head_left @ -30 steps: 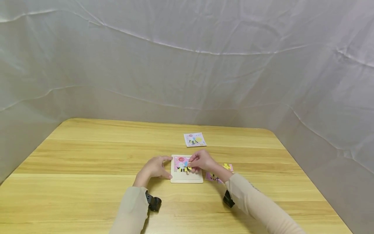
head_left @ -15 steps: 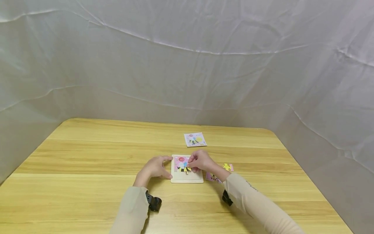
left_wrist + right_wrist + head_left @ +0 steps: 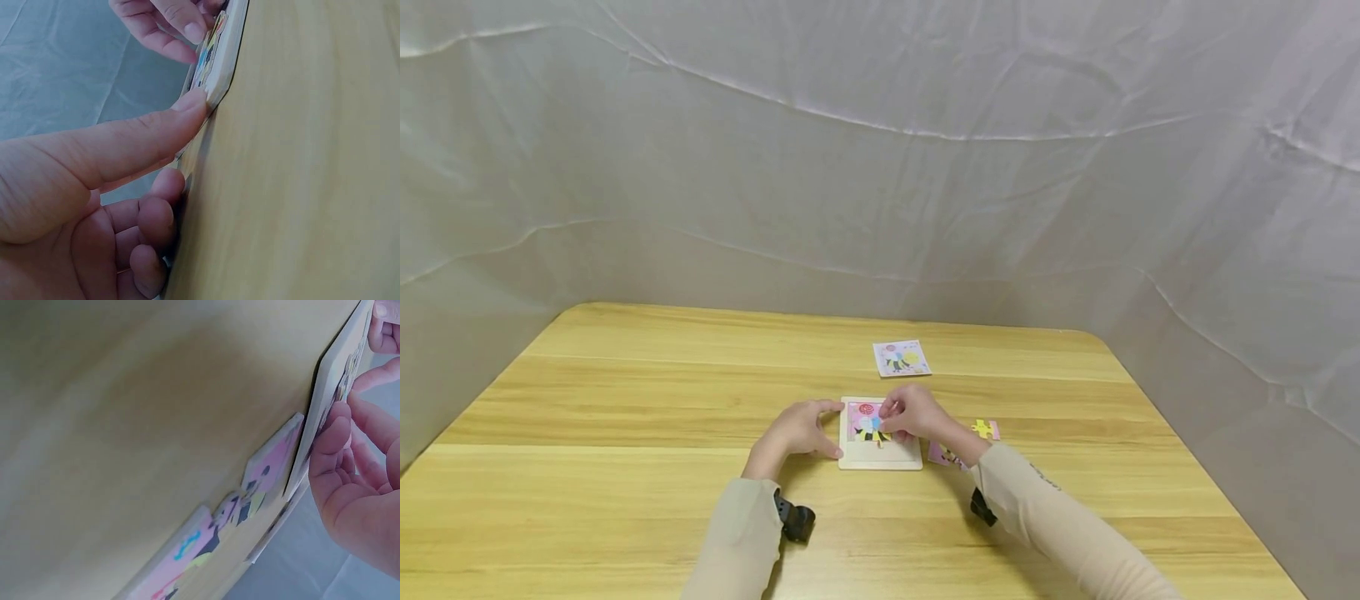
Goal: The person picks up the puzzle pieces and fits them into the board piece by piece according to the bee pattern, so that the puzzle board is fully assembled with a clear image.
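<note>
A pale wooden puzzle board [image 3: 880,461] lies flat on the table, with bee-picture pieces [image 3: 863,423] in its upper left part. My left hand [image 3: 796,429] holds the board's left side, thumb at the near corner and index finger at the far one. Over the board my right hand [image 3: 916,414] pinches a puzzle piece [image 3: 342,390] between thumb and fingers, against the other pieces. Those fingers hide most of it. Right of the board lie loose puzzle pieces, a yellow and pink one [image 3: 983,428] and pink and black ones [image 3: 946,455], partly behind my right forearm.
Behind the board lies a square card [image 3: 902,358] printed with the bee picture. The wood-grain table [image 3: 662,400] has grey cloth [image 3: 850,167] hanging around its back and sides. Dark cameras [image 3: 797,522] are strapped to both wrists.
My right fingers have shifted slightly leftward over the board while still pinching the piece. My right forearm has moved a little, showing more of the yellow piece. My left hand has stayed put.
</note>
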`<state>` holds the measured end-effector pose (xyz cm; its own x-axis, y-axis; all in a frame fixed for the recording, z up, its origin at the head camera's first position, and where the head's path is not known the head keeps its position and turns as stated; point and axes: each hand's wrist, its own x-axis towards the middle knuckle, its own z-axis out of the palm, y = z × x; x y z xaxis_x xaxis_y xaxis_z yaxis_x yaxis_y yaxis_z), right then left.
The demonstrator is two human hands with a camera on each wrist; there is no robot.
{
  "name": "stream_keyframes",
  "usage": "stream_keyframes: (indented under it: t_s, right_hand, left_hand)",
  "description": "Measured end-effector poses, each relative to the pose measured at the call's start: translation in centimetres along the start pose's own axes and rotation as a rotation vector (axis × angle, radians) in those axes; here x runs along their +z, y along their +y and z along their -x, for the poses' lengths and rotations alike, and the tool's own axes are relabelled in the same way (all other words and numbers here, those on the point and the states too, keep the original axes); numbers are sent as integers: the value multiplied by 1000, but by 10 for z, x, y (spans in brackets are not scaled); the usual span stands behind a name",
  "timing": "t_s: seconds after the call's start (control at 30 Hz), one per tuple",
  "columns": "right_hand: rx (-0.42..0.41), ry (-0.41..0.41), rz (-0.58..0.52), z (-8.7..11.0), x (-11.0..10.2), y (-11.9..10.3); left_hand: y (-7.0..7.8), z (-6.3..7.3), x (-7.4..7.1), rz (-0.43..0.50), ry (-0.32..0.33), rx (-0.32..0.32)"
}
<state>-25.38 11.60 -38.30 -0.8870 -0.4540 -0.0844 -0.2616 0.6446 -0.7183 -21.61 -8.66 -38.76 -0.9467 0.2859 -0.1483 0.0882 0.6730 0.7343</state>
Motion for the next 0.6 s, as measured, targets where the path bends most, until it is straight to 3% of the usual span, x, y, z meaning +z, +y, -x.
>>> stream_keyframes:
  t_s: [0.23,0.6]
  right_hand:
    - [-62,-10,45,1,0,1]
    - [-74,-17,65,0,1,1]
  left_hand:
    - [-1,-1,1,12,-14,-11]
    - [-1,0,0,17,-16,-13]
